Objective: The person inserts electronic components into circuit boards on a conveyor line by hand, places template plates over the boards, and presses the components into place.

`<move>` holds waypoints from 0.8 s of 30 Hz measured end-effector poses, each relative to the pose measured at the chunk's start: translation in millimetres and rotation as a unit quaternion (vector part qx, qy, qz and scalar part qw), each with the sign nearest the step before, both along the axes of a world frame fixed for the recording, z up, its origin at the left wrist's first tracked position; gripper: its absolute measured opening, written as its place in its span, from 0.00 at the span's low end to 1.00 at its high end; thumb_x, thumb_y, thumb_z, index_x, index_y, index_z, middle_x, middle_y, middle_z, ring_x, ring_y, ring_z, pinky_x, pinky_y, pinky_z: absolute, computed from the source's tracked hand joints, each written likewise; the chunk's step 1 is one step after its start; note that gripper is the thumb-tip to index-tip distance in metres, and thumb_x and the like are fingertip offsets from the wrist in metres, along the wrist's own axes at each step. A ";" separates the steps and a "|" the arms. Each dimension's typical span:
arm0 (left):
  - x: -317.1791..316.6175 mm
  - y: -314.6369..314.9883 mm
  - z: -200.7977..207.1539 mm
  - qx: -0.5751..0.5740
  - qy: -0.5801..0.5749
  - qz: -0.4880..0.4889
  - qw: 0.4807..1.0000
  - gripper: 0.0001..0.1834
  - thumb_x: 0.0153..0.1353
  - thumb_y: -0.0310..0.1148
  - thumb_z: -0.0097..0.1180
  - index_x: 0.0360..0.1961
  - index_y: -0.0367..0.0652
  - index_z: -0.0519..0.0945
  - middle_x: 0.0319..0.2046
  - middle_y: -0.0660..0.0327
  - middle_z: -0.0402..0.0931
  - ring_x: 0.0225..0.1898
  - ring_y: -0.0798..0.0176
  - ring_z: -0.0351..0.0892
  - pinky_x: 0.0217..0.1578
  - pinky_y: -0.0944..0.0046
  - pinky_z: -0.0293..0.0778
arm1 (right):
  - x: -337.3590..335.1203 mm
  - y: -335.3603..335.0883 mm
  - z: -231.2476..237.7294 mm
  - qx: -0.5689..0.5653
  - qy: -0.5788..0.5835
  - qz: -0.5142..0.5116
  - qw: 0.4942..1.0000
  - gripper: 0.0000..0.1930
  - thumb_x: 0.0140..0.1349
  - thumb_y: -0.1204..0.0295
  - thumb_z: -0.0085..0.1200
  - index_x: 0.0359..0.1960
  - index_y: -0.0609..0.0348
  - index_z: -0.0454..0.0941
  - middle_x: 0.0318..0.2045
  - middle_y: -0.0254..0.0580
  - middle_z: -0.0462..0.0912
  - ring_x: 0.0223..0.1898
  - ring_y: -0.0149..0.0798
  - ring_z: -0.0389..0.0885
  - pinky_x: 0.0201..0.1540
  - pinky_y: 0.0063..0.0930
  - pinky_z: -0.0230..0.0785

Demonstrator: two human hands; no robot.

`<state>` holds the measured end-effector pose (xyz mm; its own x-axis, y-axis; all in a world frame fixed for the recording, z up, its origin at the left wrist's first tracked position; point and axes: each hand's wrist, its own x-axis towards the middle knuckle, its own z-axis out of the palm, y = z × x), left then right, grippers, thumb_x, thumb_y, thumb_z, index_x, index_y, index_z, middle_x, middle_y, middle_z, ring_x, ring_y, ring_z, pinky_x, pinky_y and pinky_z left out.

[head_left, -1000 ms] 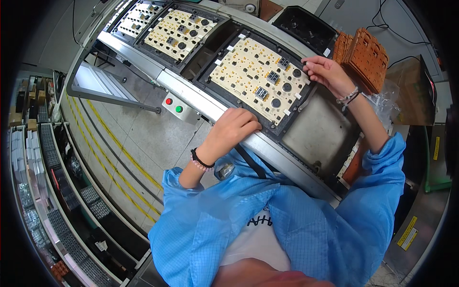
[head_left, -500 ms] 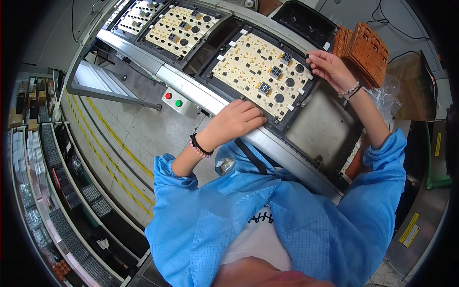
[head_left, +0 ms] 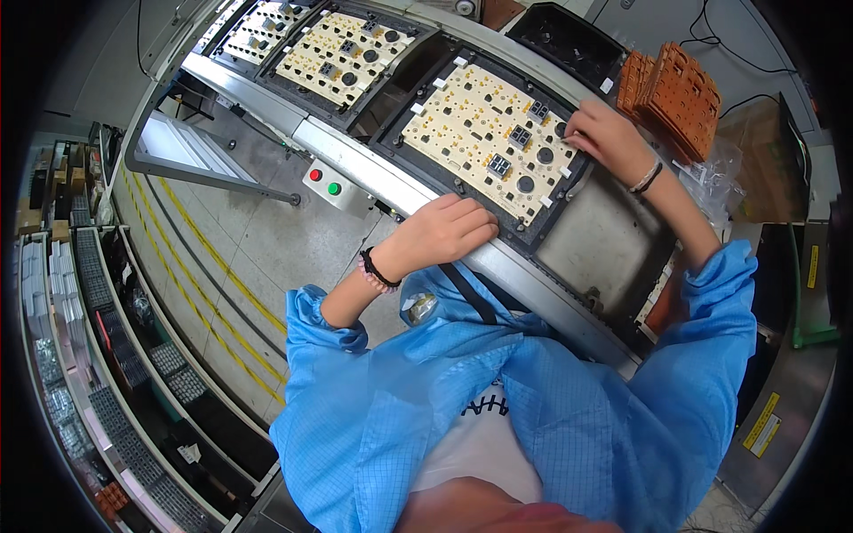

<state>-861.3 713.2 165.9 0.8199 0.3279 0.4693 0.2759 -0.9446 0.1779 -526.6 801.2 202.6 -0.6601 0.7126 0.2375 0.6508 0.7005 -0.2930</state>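
A cream circuit board (head_left: 471, 133) with small black parts, display blocks and round black parts lies in a black fixture frame (head_left: 533, 238) on the conveyor. My left hand (head_left: 444, 233) rests at the fixture's near edge, over the metal rail, its fingers bent round the edge and close together. At the board's right end is my right hand (head_left: 609, 142), fingers curled in a pinch by a round black part. Whatever lies between those fingertips is hidden.
More boards in fixtures (head_left: 342, 58) stand farther left along the conveyor rail (head_left: 346, 151). A control box with red and green buttons (head_left: 336, 189) hangs on the near side. Behind my right hand are a black bin (head_left: 564, 40) and stacked orange perforated plates (head_left: 680, 102).
My right hand has come nearer, from the fixture's far right corner to the board's right edge. The boards and fixtures have shifted slightly right, my left hand with them.
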 end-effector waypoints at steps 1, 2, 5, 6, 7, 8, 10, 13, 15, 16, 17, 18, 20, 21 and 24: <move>0.4 0.3 0.2 0.000 0.000 0.000 1.000 0.09 0.57 0.29 0.58 0.40 0.46 0.81 0.41 0.67 0.80 0.45 0.66 0.81 0.41 0.67 0.76 | -1.4 0.2 -1.2 0.081 -0.054 0.057 0.994 0.07 0.61 0.71 0.59 0.34 0.57 0.74 0.31 0.42 0.70 0.34 0.43 0.75 0.38 0.35 0.67; 0.9 0.7 0.3 -0.014 -0.006 0.000 1.000 0.09 0.57 0.29 0.57 0.40 0.46 0.81 0.41 0.67 0.81 0.45 0.65 0.81 0.41 0.66 0.76 | -3.3 -0.4 -1.8 0.092 -0.082 0.064 0.990 0.07 0.61 0.71 0.58 0.32 0.56 0.72 0.31 0.43 0.71 0.34 0.47 0.74 0.38 0.38 0.67; -1.0 2.4 4.9 -0.058 -0.024 -0.002 0.998 0.08 0.57 0.29 0.59 0.40 0.46 0.81 0.41 0.66 0.81 0.43 0.64 0.81 0.41 0.65 0.76 | -2.9 2.5 -2.3 0.084 -0.068 0.081 0.991 0.06 0.60 0.72 0.58 0.33 0.56 0.72 0.30 0.42 0.71 0.33 0.45 0.75 0.36 0.38 0.67; -1.7 2.3 6.9 -0.090 -0.034 -0.003 0.995 0.08 0.58 0.28 0.61 0.39 0.45 0.81 0.41 0.66 0.82 0.42 0.63 0.82 0.40 0.64 0.76 | -2.2 3.6 -3.8 0.085 -0.067 0.080 0.991 0.06 0.60 0.72 0.58 0.33 0.56 0.72 0.30 0.42 0.71 0.33 0.45 0.75 0.36 0.38 0.67; -1.2 2.6 6.9 -0.090 -0.033 -0.004 0.995 0.08 0.58 0.28 0.61 0.39 0.45 0.81 0.41 0.66 0.82 0.42 0.63 0.82 0.40 0.64 0.76 | -1.3 4.9 -5.8 0.094 -0.069 0.088 0.989 0.06 0.60 0.72 0.57 0.33 0.55 0.72 0.29 0.41 0.71 0.33 0.44 0.75 0.35 0.37 0.68; 0.1 3.0 6.5 -0.131 -0.083 -0.009 0.988 0.08 0.58 0.28 0.63 0.39 0.44 0.81 0.40 0.65 0.83 0.41 0.62 0.82 0.40 0.63 0.77 | -0.9 5.9 -6.9 0.103 -0.072 0.095 0.988 0.06 0.60 0.72 0.57 0.34 0.55 0.72 0.29 0.40 0.71 0.33 0.43 0.75 0.35 0.36 0.68; 1.3 3.8 4.7 -0.172 -0.132 -0.012 0.976 0.08 0.59 0.27 0.65 0.39 0.44 0.81 0.40 0.64 0.84 0.40 0.61 0.83 0.39 0.63 0.77 | -2.4 7.0 -3.4 0.115 -0.085 0.106 0.984 0.06 0.60 0.71 0.57 0.34 0.54 0.72 0.29 0.39 0.72 0.33 0.43 0.76 0.35 0.36 0.70; 3.8 6.4 2.9 -0.237 -0.171 -0.028 0.956 0.08 0.59 0.27 0.67 0.39 0.42 0.81 0.39 0.62 0.85 0.38 0.60 0.83 0.39 0.61 0.77 | -1.7 10.2 -3.7 0.120 -0.102 0.120 0.980 0.06 0.61 0.70 0.56 0.35 0.53 0.71 0.29 0.38 0.72 0.34 0.42 0.77 0.34 0.36 0.72; 8.4 6.3 -0.5 -0.286 -0.199 -0.029 0.937 0.07 0.60 0.27 0.67 0.38 0.42 0.81 0.40 0.61 0.85 0.39 0.59 0.84 0.40 0.61 0.78 | -0.1 11.9 -6.9 0.114 -0.106 0.124 0.980 0.07 0.61 0.69 0.56 0.35 0.53 0.71 0.29 0.38 0.72 0.35 0.43 0.78 0.34 0.37 0.72; 10.7 6.6 -2.4 -0.286 -0.199 -0.030 0.937 0.07 0.60 0.27 0.67 0.38 0.42 0.81 0.40 0.61 0.85 0.39 0.59 0.84 0.40 0.61 0.78 | 0.9 12.1 -10.1 0.095 -0.089 0.114 0.985 0.07 0.62 0.68 0.57 0.36 0.54 0.72 0.30 0.38 0.74 0.33 0.41 0.78 0.34 0.34 0.72; 13.2 7.0 -4.3 -0.295 -0.211 -0.026 0.931 0.09 0.59 0.26 0.67 0.41 0.42 0.82 0.40 0.60 0.85 0.40 0.58 0.83 0.41 0.61 0.77 | 1.8 12.1 -11.5 0.077 -0.073 0.105 0.989 0.08 0.63 0.67 0.58 0.37 0.55 0.74 0.31 0.39 0.75 0.32 0.40 0.77 0.34 0.32 0.72; 14.9 7.7 -5.0 -0.305 -0.224 -0.021 0.925 0.11 0.59 0.26 0.67 0.43 0.42 0.83 0.40 0.59 0.85 0.40 0.58 0.83 0.41 0.60 0.77 | -0.4 9.6 -8.2 0.077 -0.073 0.104 0.989 0.08 0.63 0.67 0.58 0.37 0.55 0.74 0.31 0.39 0.75 0.32 0.40 0.77 0.34 0.32 0.72; 16.9 7.3 1.3 -0.295 -0.211 -0.004 0.932 0.13 0.59 0.25 0.66 0.46 0.42 0.84 0.40 0.59 0.85 0.40 0.58 0.83 0.42 0.61 0.77 | -6.2 2.0 2.1 -0.186 0.042 -0.067 0.979 0.08 0.67 0.66 0.59 0.42 0.56 0.78 0.30 0.32 0.77 0.29 0.27 0.74 0.32 0.22 0.67; 18.2 7.2 4.5 -0.284 -0.198 0.012 0.938 0.15 0.59 0.24 0.66 0.48 0.42 0.84 0.39 0.59 0.85 0.40 0.58 0.82 0.42 0.61 0.77 | -3.8 1.7 2.5 -0.186 0.042 -0.069 0.979 0.08 0.67 0.66 0.59 0.42 0.56 0.78 0.30 0.32 0.77 0.29 0.27 0.74 0.32 0.22 0.67; 15.3 13.1 4.0 -0.287 -0.186 -0.014 0.940 0.17 0.58 0.22 0.66 0.50 0.43 0.86 0.41 0.59 0.85 0.40 0.59 0.81 0.42 0.62 0.76 | 6.5 2.5 6.1 -0.422 0.212 -0.164 0.866 0.12 0.74 0.63 0.53 0.49 0.57 0.80 0.37 0.24 0.79 0.32 0.18 0.73 0.36 0.13 0.69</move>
<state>-846.0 726.3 169.9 0.6460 0.5945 0.4789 0.0692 -0.6704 0.7388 -520.2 803.7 208.7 -0.3704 0.8832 -0.2876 0.4830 -0.0814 -0.8719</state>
